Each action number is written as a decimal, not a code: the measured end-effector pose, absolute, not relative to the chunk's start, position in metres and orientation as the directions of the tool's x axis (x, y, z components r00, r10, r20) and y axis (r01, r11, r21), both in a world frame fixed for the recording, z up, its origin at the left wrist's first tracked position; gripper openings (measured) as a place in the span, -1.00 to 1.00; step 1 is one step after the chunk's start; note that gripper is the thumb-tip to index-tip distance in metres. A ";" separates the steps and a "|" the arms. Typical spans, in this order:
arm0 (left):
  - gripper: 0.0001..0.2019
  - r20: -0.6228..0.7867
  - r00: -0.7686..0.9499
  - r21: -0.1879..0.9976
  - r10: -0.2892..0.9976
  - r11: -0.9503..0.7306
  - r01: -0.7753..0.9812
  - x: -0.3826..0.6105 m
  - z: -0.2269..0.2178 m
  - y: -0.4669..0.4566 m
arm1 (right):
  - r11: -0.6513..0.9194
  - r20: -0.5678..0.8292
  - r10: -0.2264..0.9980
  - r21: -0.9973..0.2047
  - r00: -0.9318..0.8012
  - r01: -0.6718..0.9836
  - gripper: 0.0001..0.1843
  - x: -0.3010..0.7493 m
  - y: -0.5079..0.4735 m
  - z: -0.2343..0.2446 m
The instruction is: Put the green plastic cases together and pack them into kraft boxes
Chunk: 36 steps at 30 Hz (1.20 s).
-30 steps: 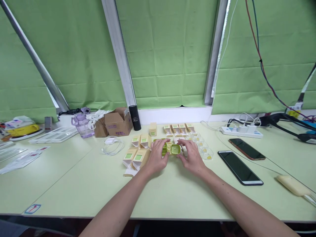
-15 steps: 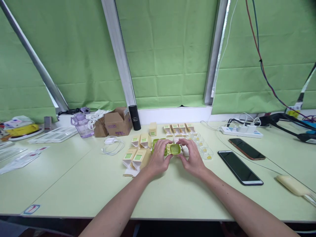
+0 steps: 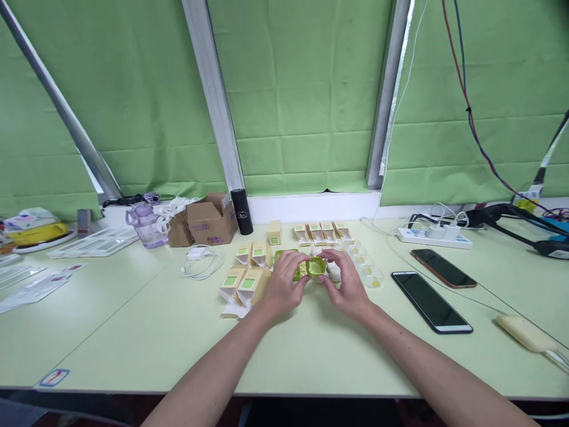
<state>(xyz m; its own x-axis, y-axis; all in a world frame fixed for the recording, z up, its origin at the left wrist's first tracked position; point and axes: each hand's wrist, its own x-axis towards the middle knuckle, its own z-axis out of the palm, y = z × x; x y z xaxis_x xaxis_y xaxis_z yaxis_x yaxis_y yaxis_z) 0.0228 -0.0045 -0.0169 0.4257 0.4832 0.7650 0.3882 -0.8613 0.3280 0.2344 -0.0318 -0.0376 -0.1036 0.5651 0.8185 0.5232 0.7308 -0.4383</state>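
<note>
Green fabric blinds [image 3: 306, 89] hang behind a long, pale green tabletop [image 3: 146, 332]. At its back left, an open brown cardboard box [image 3: 212, 222] stands beside a tall black cylindrical bottle [image 3: 242, 212]; so far back, they are probably meant to be out of the arms' way. At right, a black smartphone with white ends [image 3: 432, 302] lies screen up, well apart from the hands.

The left hand [image 3: 287, 281] and the right hand [image 3: 344, 281] face each other at the middle. Left of the left hand, four cream card boxes with green labels [image 3: 251, 281] lie grouped, flaps toward the person, likely for easy reach. Behind the hands, four smaller cream card boxes [image 3: 315, 232] form a row, perhaps lined up to stand apart from the rest. Just beside the right hand is a transparent plastic tray with rounded cups [image 3: 376, 276] and yellow spots.

Smallest is a hollow green square dish [image 3: 316, 266], between the two hands. Each grip appears clamped on one side of it, thumb near and index finger far, a hold that seems to steady it while leaving its hollow in sight. Whether it touches the tabletop cannot be told.
</note>
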 end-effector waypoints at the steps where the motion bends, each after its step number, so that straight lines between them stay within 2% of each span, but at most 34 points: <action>1: -0.65 0.764 0.421 0.333 0.489 -0.857 0.392 0.023 -0.017 -0.004 | 0.728 0.816 0.569 -0.440 -0.105 0.525 -0.44 0.234 -0.032 -0.037; 9: -0.67 0.749 0.379 0.364 0.544 -0.815 0.451 0.024 -0.017 -0.004 | 0.722 0.808 0.578 -0.441 -0.116 0.533 -0.57 0.235 -0.034 -0.035; 19: -0.79 0.756 0.336 0.381 0.562 -0.795 0.473 0.025 -0.014 -0.004 | 0.715 0.797 0.587 -0.428 -0.142 0.552 -0.46 0.235 -0.034 -0.034; 28: -0.74 0.702 0.283 0.487 0.653 -0.731 0.478 0.027 -0.015 -0.004 | 0.711 0.807 0.573 -0.404 -0.140 0.575 -0.47 0.235 -0.031 -0.036; 36: -0.68 0.663 0.293 0.501 0.689 -0.699 0.509 0.028 -0.020 -0.002 | 0.732 0.825 0.545 -0.380 -0.152 0.566 -0.54 0.233 -0.031 -0.035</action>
